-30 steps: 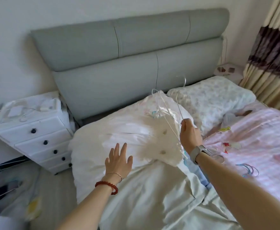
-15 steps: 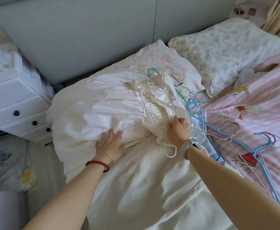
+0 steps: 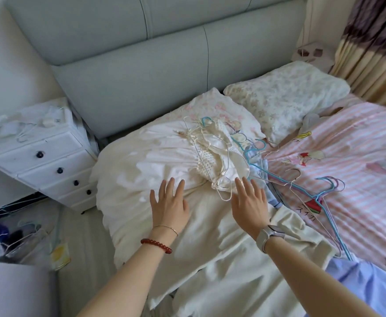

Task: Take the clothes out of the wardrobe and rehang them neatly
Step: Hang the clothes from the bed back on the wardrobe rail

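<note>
A heap of cream and white clothes [image 3: 155, 161] lies on the bed, still on thin wire hangers [image 3: 210, 154]. A crochet-topped garment [image 3: 208, 156] sits on top of the heap. More blue and white hangers [image 3: 320, 197] fan out to the right over the pink sheet. My left hand [image 3: 169, 202] lies flat with spread fingers on the white fabric. My right hand [image 3: 250, 202] hovers flat beside it, just below the crochet garment and a white hanger hook, holding nothing. A light blue garment [image 3: 370, 284] shows at the lower right.
A grey padded headboard [image 3: 141, 72] backs the bed, with two floral pillows [image 3: 286, 97] against it. A white drawer chest [image 3: 38, 152] stands at the left. Bags and clutter [image 3: 27, 239] lie on the floor below it. Striped curtains [image 3: 370, 46] hang at the far right.
My right hand has let go of the hangers and now lies flat with its fingers straight. The clothes heap has settled on the bed. My left hand stays pressed on the white fabric.
</note>
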### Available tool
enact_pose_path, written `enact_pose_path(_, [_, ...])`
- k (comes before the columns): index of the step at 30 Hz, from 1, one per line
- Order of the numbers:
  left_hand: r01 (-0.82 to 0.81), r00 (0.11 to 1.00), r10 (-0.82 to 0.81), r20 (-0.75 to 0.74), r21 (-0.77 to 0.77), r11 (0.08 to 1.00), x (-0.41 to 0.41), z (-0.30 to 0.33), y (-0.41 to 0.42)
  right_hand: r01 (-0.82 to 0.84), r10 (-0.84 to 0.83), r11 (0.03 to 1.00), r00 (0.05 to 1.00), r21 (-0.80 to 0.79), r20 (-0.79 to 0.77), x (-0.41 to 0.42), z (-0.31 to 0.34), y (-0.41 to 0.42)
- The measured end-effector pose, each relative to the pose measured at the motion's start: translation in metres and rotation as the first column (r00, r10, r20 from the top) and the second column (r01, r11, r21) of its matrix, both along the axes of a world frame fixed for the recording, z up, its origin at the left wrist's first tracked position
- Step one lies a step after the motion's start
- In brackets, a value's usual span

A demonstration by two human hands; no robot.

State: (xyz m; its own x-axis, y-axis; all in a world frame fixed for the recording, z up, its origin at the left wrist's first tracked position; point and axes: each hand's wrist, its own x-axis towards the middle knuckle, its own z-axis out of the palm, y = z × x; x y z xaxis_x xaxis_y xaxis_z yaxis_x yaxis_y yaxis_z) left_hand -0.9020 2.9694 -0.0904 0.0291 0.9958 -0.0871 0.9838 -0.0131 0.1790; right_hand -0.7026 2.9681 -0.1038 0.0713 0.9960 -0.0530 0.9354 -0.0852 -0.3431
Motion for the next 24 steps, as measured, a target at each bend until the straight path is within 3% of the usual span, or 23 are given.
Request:
enact_pose_path(5, [0.056, 0.998, -0.052, 0.039, -0.119, 0.991, 0.037, 0.012, -0.104, 0.116, -0.115, 0.993, 0.984, 0.002, -0.135, 0.009, 0.018, -0.126])
enact_pose_path(11, [0.147, 0.981, -0.142, 0.133, -0.029, 0.989, 0.085, 0.011, -0.251, 0.268, -0.263, 0.963, 0.935, -0.008, -0.238, 0.044, 0.007, -0.298])
enact_pose_path(14, [0.245, 0.953, -0.231, 0.194, -0.047, 0.968, 0.109, 0.001, -0.336, 0.36, -0.371, 0.929, 0.896, -0.091, -0.243, 0.063, -0.005, -0.391])
enact_pose_path(24, [0.605, 0.793, -0.55, 0.261, -0.227, 0.763, 0.227, -0.037, -0.52, 0.632, -0.678, 0.729, 0.718, -0.261, -0.155, 0.16, -0.034, -0.639])
